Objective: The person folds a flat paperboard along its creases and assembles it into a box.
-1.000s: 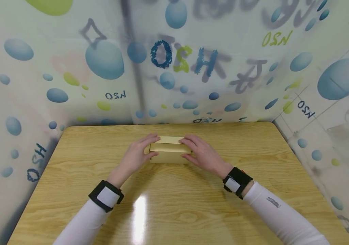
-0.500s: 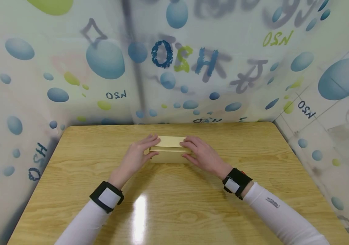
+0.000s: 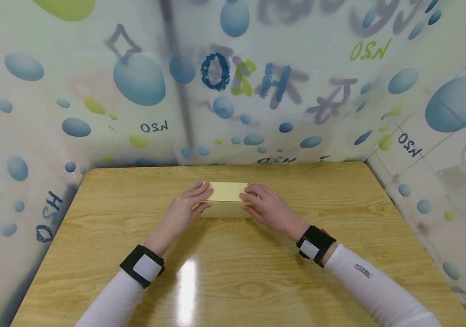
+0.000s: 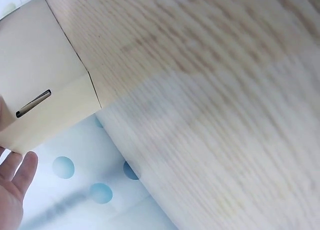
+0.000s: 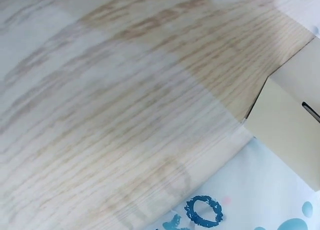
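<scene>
Since a second ago we see the lid edge of the small cardboard box [image 3: 225, 198] drop flush, where a raised flap line showed between the hands before; both hands have barely shifted. From the head view, the box sits on the wooden table [image 3: 233, 272] near the middle of its far edge, our left hand [image 3: 181, 210] wrapped round its left end with fingers over the top and thumb on the front, our right hand [image 3: 268, 206] gripping the right end likewise. We judge the closing as nearly or fully done, with only a last press or a letting go left. Nothing else lies on the table; a bubble-printed curtain [image 3: 233, 81] hangs close behind the far edge and along both sides. From the left wrist view, the box's end [image 4: 42, 85] shows a slot, with our fingertips [image 4: 17, 175] at its edge. From the right wrist view, only the box's corner [image 5: 292, 130] appears, the hand itself out of sight.
</scene>
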`<action>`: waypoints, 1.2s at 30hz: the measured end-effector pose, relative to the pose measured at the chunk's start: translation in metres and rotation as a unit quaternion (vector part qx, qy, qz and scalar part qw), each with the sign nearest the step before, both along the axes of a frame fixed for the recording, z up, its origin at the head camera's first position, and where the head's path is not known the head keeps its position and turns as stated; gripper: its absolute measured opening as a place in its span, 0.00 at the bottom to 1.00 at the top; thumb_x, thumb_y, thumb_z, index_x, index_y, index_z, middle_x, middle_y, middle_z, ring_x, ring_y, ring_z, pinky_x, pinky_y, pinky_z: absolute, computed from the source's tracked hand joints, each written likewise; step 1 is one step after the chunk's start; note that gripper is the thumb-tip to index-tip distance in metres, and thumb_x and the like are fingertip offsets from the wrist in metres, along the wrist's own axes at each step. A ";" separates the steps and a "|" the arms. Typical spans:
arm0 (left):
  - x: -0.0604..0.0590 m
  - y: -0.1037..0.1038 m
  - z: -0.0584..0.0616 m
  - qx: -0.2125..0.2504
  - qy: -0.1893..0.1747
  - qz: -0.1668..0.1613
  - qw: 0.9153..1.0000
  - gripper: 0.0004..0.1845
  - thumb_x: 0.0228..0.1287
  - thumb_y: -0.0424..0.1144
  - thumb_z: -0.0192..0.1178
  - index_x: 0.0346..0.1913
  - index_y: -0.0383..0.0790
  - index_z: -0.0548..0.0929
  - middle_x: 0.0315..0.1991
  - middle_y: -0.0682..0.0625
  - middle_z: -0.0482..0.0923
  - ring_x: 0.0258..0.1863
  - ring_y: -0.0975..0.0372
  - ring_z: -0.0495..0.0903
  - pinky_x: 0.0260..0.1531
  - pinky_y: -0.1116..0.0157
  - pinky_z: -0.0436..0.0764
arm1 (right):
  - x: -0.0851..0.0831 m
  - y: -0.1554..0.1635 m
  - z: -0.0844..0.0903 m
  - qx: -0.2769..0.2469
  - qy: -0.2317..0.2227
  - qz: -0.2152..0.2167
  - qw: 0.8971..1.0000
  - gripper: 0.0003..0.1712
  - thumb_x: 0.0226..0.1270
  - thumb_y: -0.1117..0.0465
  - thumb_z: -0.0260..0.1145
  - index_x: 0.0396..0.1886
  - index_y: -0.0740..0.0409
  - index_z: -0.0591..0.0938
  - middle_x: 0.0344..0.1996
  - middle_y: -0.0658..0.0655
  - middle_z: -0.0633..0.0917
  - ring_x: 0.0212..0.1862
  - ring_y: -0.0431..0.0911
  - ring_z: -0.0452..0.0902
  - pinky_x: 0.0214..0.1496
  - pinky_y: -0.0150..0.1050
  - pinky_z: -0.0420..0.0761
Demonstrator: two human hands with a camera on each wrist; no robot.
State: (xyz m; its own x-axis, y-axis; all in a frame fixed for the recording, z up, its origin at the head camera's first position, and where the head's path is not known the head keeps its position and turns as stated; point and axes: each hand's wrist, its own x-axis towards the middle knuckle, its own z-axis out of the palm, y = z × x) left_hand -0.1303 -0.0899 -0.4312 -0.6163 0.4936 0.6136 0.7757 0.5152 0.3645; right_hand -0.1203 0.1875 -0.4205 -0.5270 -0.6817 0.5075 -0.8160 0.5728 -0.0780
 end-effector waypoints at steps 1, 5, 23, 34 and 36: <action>0.000 0.000 0.000 -0.001 0.004 0.001 1.000 0.23 0.51 0.35 0.65 0.53 0.38 0.77 0.55 0.44 0.71 0.55 0.51 0.68 0.51 0.62 0.69 | 0.000 0.000 0.000 -0.001 0.001 -0.001 1.000 0.22 0.55 0.59 0.66 0.51 0.56 0.76 0.47 0.57 0.73 0.58 0.50 0.64 0.56 0.41 0.68; 0.000 0.000 -0.001 0.000 0.016 -0.001 1.000 0.22 0.51 0.34 0.64 0.52 0.37 0.77 0.54 0.44 0.71 0.56 0.51 0.68 0.51 0.62 0.69 | 0.000 0.000 -0.002 -0.004 0.006 -0.004 1.000 0.21 0.56 0.59 0.66 0.51 0.56 0.77 0.48 0.57 0.73 0.58 0.49 0.63 0.56 0.40 0.67; 0.002 0.001 0.000 -0.014 0.013 0.003 1.000 0.23 0.52 0.34 0.64 0.54 0.37 0.76 0.55 0.43 0.70 0.56 0.50 0.66 0.51 0.60 0.69 | -0.001 0.001 -0.001 0.049 -0.050 -0.084 0.994 0.72 0.26 0.21 0.62 0.69 0.56 0.50 0.68 0.62 0.43 0.67 0.60 0.35 0.61 0.58 0.48; 0.003 0.001 0.000 -0.011 0.013 0.003 1.000 0.23 0.52 0.35 0.64 0.54 0.37 0.76 0.55 0.43 0.70 0.57 0.52 0.66 0.50 0.61 0.69 | -0.017 -0.001 0.008 0.036 -0.187 -0.128 0.973 0.78 0.24 0.21 0.62 0.69 0.51 0.31 0.67 0.51 0.28 0.66 0.50 0.19 0.60 0.58 0.52; 0.003 0.001 0.001 -0.011 0.013 0.002 1.000 0.23 0.52 0.34 0.64 0.54 0.37 0.76 0.55 0.43 0.70 0.57 0.52 0.66 0.51 0.62 0.69 | -0.020 -0.002 0.010 0.023 -0.216 -0.117 0.969 0.78 0.26 0.24 0.65 0.69 0.50 0.31 0.67 0.49 0.28 0.66 0.48 0.20 0.59 0.57 0.55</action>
